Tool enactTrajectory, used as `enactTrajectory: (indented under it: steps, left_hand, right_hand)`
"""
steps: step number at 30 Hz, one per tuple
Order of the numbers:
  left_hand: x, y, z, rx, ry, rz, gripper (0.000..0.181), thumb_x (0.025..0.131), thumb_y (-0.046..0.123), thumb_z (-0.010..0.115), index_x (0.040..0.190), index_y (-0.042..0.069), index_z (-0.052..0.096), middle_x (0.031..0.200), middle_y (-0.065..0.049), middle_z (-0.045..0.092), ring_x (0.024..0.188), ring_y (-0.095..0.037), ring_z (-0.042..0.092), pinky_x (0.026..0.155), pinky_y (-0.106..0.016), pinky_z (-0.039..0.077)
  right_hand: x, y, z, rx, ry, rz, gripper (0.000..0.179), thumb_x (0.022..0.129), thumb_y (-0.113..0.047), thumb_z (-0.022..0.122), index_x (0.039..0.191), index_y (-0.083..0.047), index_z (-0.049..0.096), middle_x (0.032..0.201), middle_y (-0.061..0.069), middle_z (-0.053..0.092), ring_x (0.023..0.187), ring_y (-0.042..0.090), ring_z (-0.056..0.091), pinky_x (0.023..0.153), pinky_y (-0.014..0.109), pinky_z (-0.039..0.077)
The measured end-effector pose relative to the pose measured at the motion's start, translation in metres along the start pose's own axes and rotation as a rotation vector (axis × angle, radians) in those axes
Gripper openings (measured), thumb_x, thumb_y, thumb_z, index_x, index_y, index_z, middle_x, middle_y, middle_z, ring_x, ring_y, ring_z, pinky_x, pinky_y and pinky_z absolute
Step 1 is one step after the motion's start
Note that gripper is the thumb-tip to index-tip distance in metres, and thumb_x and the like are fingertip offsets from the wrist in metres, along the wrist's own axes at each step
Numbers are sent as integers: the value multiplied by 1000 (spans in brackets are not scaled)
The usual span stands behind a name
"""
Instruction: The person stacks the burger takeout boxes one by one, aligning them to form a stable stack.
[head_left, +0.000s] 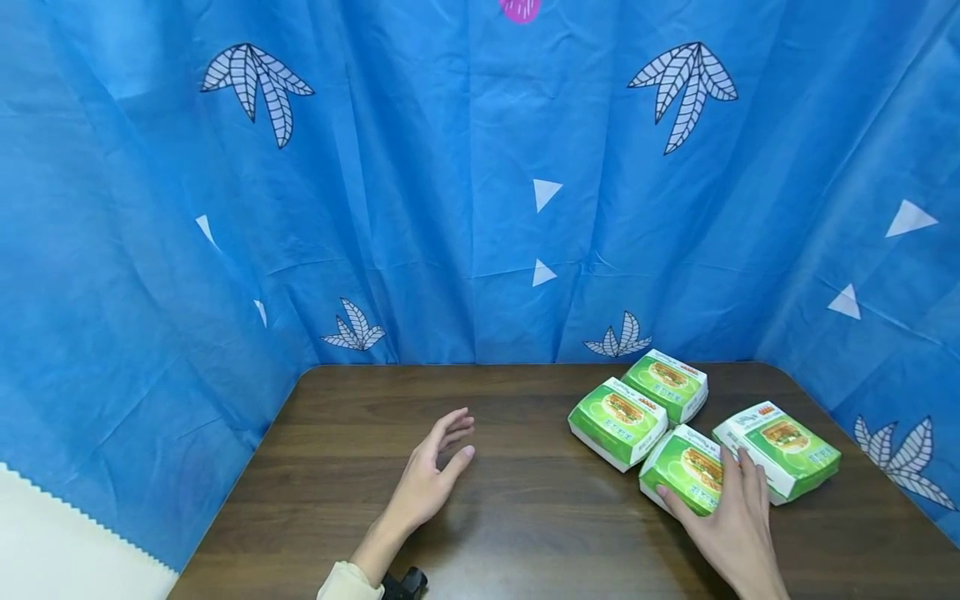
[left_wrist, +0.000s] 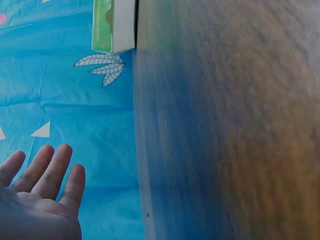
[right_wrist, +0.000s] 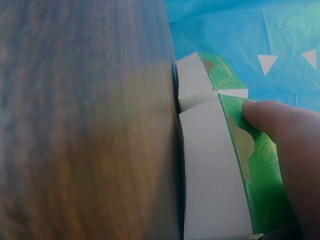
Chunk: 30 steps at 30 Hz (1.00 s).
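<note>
Of the person's two hands, the right hand [head_left: 735,529] grips the near box [head_left: 686,477], thumb on one side and fingers across at the opposite side, on the right of the worktop [head_left: 525,542]. The left box [head_left: 618,421], far box [head_left: 666,385] and right box [head_left: 791,446] lie close around it. The left hand [head_left: 427,485] hangs relaxed, fingers loosely spread, well apart from the boxes.
</note>
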<state>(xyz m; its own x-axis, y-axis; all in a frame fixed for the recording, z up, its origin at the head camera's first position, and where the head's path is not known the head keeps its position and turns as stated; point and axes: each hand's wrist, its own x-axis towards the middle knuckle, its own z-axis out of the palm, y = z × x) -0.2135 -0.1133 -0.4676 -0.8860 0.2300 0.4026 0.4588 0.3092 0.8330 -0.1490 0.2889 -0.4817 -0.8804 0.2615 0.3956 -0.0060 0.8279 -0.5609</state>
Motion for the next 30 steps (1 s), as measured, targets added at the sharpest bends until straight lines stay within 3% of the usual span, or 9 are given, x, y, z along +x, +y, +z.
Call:
enactTrajectory:
  steps: [8, 13, 30]
  left_hand:
    - [-1, -1, 1, -1, -5, -9, 52, 103, 19, 64, 152, 22, 47, 142, 3, 61, 130, -18, 61, 111, -49, 45]
    - [-1, -1, 1, -10, 3, -8, 51, 103, 18, 64, 152, 21, 47, 142, 2, 61, 130, -20, 62, 111, -48, 46]
    - [1, -2, 0, -13, -5, -5, 50, 104, 21, 63, 152, 21, 47, 142, 1, 61, 130, -20, 62, 111, -47, 46]
  right_hand:
    - [3, -2, -4, -17, -128, 144, 126, 82, -56, 82, 159, 13, 8, 162, 42, -2, 149, 60, 8, 106, 79, 28]
    - [6, -3, -6, -20, -176, 197, 132, 82, -60, 80, 160, 11, 1, 163, 41, -11, 148, 63, 8, 105, 80, 28]
    - [8, -8, -8, -18, -160, 227, 137, 78, -60, 84, 161, 7, -1, 162, 40, 1, 142, 61, 20, 106, 78, 30]
